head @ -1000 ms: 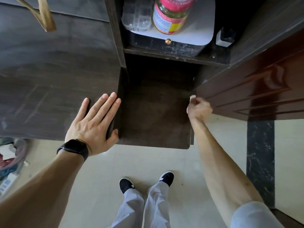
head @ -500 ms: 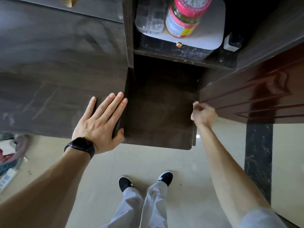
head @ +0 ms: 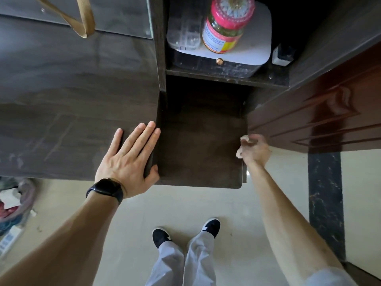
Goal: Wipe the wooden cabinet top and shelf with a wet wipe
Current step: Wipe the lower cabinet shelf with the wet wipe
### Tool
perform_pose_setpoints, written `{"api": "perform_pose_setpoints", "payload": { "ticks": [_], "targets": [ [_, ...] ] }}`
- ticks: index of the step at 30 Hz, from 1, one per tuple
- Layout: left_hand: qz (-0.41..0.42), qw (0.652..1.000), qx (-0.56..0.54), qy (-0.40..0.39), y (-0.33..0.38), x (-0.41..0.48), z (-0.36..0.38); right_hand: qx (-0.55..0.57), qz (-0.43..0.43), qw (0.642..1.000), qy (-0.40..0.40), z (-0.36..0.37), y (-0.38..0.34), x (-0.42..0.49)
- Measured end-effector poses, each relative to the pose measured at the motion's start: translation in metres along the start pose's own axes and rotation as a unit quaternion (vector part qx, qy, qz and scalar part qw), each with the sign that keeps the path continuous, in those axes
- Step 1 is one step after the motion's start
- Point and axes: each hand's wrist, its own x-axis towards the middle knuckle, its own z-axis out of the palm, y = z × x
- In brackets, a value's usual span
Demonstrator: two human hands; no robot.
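The dark wooden cabinet top (head: 68, 96) fills the left of the view. My left hand (head: 129, 157) lies flat on its right front corner, fingers together, thumb hooked over the edge. To the right, lower down, is the dark wooden shelf (head: 198, 145). My right hand (head: 255, 149) is closed around a crumpled white wet wipe (head: 240, 152) at the shelf's right edge, next to the reddish-brown door. Bits of the wipe show at the hand's left side and above the fingers.
An upper shelf holds a white tray (head: 261, 38) with a pink-lidded jar (head: 226, 23) and a clear plastic box (head: 185, 27). A glossy reddish-brown door (head: 321, 116) stands open on the right. A tan strap (head: 82, 19) hangs top left. Clutter (head: 14, 205) lies on the floor, left.
My right hand with the wipe has slid along the shelf's right edge toward the front. My left hand has stayed planted on the cabinet top.
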Motion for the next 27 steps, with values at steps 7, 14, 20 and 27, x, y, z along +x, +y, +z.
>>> {"api": "perform_pose_setpoints", "payload": {
  "ticks": [7,14,20,27],
  "targets": [
    [0.005,1.0,-0.001,0.018,-0.001,-0.001,0.008,0.019,-0.017,0.999,0.036,0.01,-0.022,0.027],
    [0.003,1.0,0.006,-0.002,0.001,-0.001,0.002,0.056,0.011,0.998,0.032,0.004,-0.004,0.0],
    [0.005,1.0,0.001,0.004,-0.002,-0.001,0.004,-0.068,-0.071,0.994,0.036,0.002,-0.007,0.001],
    [0.008,1.0,0.004,0.008,-0.001,0.0,0.003,-0.237,-0.274,0.931,0.046,-0.003,0.028,-0.035]
  ]
}}
